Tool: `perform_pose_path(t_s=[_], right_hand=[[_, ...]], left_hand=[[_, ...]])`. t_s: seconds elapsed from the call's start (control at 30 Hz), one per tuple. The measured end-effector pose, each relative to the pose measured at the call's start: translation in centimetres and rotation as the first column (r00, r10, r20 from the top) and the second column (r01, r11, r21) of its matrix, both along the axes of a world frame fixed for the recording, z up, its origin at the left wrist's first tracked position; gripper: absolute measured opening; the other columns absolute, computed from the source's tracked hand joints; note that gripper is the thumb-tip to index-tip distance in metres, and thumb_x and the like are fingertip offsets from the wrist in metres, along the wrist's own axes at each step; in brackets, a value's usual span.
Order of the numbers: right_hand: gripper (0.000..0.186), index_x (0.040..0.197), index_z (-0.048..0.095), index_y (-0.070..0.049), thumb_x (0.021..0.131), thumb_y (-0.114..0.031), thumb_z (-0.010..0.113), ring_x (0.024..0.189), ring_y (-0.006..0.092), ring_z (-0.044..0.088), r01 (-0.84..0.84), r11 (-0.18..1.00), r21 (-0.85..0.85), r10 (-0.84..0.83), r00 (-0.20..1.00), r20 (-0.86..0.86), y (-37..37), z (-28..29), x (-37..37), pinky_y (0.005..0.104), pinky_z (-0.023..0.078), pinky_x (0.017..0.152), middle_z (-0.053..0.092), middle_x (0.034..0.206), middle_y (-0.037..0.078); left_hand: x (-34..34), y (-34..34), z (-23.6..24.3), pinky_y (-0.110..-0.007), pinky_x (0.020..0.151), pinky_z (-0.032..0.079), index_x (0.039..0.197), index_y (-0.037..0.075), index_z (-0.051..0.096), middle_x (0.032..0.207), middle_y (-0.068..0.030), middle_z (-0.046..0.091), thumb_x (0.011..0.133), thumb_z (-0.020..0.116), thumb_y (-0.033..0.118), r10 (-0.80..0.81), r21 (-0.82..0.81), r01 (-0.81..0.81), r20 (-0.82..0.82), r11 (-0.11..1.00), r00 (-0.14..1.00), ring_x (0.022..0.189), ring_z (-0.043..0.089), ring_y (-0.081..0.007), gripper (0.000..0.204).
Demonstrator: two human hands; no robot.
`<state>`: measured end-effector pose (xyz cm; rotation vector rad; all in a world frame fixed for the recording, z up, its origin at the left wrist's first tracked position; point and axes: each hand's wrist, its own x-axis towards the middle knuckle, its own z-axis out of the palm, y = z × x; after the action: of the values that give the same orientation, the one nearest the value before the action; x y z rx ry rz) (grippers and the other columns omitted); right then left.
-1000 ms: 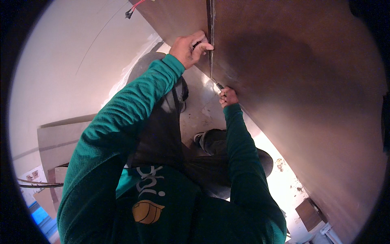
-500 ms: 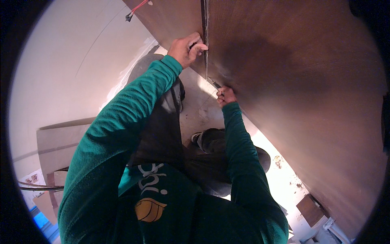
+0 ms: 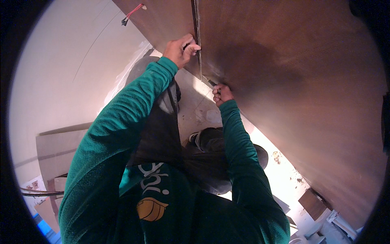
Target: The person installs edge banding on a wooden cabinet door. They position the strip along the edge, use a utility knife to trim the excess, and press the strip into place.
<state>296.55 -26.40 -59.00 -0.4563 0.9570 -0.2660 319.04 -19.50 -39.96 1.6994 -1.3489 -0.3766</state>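
A large brown wooden panel fills the upper right, with a narrow dark vertical seam running down it. My left hand is raised against that seam, fingers curled with the tips pressed at the panel edge. My right hand is lower, at the panel's bottom edge, fist closed around a small dark tool whose tip points up toward the seam. Both arms wear green sleeves.
A pale wall curves on the left, with a red and black wire end near the top. Below are my dark trousers and shoe on a dusty floor. Board offcuts lie at lower right, flat boards at left.
My left hand has shifted slightly up along the seam. My right hand stays at the panel's lower edge with only small movement.
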Motion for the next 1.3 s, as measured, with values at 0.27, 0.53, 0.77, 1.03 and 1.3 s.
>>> perform_pose_path(t_s=[0.27,0.53,0.77,1.03,1.3], right_hand=[[0.008,0.089,0.054,-0.012,0.085,-0.018,0.058,0.053,0.0102,0.041,0.038,0.999,0.013,-0.038,0.999,0.004,0.3,2.7,-0.1,0.0253,0.029,0.042,0.051,0.070,0.002],[0.009,0.086,0.054,-0.012,0.082,-0.017,0.060,0.051,0.0097,0.038,0.040,0.999,0.015,-0.041,0.999,0.018,0.2,3.7,-0.4,0.0243,0.029,0.041,0.051,0.070,0.002],[0.008,0.085,0.053,-0.011,0.082,-0.014,0.059,0.046,0.0084,0.033,0.043,0.999,0.003,-0.043,0.999,0.029,0.4,6.9,-0.5,0.0236,0.029,0.040,0.053,0.069,0.004],[0.006,0.087,0.054,-0.010,0.086,-0.015,0.057,0.049,0.0095,0.035,0.048,0.999,0.011,-0.049,0.992,0.120,0.2,10.4,-1.4,0.0268,0.029,0.040,0.051,0.069,0.003],[0.004,0.088,0.055,-0.011,0.087,-0.014,0.056,0.049,0.0083,0.034,0.067,0.998,0.003,-0.067,0.988,0.136,0.5,12.7,-1.5,0.0254,0.028,0.041,0.052,0.069,0.002]], left_hand=[[1.2,0.5,-0.1,-0.028,0.077,0.053,0.090,-0.001,0.062,0.082,-0.0058,0.065,0.101,0.064,0.022,-0.071,0.080,0.073,-0.031,0.994,0.997,0.083,0.065,-0.0100,0.026],[1.3,0.5,-0.8,-0.028,0.084,0.055,0.097,-0.003,0.063,0.091,-0.0058,0.065,0.103,0.059,0.013,-0.105,0.093,0.117,-0.123,0.989,0.987,0.089,0.065,-0.0118,0.018],[0.8,0.7,0.1,-0.028,0.077,0.053,0.095,-0.002,0.064,0.081,-0.0063,0.068,0.101,0.060,0.014,-0.091,0.060,0.093,-0.040,0.994,0.995,0.079,0.065,-0.0113,0.017],[1.0,0.4,-0.5,-0.029,0.072,0.052,0.094,0.001,0.061,0.077,-0.0080,0.066,0.099,0.060,0.013,-0.069,0.021,0.069,-0.005,0.997,0.998,0.074,0.066,-0.0136,0.013],[1.3,0.1,-1.4,-0.031,0.072,0.052,0.093,0.001,0.060,0.077,-0.0110,0.067,0.098,0.060,0.013,-0.081,-0.027,0.080,-0.037,0.996,0.996,0.074,0.068,-0.0164,0.013]])
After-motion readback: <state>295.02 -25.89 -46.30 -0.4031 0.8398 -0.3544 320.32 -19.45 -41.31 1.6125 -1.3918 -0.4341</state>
